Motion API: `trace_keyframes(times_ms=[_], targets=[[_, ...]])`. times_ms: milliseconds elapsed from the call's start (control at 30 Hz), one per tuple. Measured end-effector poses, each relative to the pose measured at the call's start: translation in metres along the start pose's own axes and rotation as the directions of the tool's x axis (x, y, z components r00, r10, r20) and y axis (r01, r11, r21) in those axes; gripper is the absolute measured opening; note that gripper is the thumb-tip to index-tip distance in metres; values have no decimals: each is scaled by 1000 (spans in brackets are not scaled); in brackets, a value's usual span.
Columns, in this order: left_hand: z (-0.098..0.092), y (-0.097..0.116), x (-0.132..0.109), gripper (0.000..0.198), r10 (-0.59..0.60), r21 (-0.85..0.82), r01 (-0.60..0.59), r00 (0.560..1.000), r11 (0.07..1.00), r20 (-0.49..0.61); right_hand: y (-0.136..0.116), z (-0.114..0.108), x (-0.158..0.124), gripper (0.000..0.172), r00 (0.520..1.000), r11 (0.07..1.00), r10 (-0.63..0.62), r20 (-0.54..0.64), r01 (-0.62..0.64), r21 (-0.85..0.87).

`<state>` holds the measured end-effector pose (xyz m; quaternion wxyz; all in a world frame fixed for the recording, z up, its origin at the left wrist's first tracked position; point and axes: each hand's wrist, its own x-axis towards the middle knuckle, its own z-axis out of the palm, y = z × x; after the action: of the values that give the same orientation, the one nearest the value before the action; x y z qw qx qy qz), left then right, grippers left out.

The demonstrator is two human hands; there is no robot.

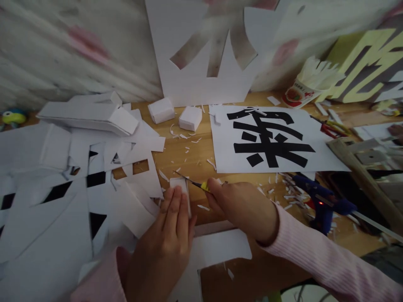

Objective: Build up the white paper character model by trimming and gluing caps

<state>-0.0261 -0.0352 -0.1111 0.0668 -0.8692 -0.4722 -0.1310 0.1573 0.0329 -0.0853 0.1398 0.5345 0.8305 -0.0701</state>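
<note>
My right hand (234, 203) is closed round the yellow handle of a craft knife (197, 183), its thin blade pointing left. The blade lies at the far end of a small white foam-board piece (178, 182); whether it touches, I cannot tell. Flat on that piece rests my left hand (171, 226), fingers straight and side by side. Beyond the hands are two small white blocks (161, 110). A white sheet with a black printed character (223, 155) lies to the right of them. Near my wrists is a cut white board strip (220, 248).
Cut white boards and box shapes (91, 115) pile up at left. A blue glue gun (323, 201) with a red light lies right, among scraps. Behind stand a cut-out board (176, 86), a paper cup of white strips (297, 94) and yellow letter shapes (349, 75). Red-handled pliers (333, 129) lie right.
</note>
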Motion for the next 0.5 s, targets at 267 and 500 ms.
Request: trace_keyframes(times_ms=[267,500], targets=[[-6,-4,2,74,95,76,-98,995,992,39,-2,1,-1,26,995,999,27,96,-30,32],[-13,-7,8,35,252,218,-262,965,940,74,-4,5,2,20,997,993,-37,-64,44,111]])
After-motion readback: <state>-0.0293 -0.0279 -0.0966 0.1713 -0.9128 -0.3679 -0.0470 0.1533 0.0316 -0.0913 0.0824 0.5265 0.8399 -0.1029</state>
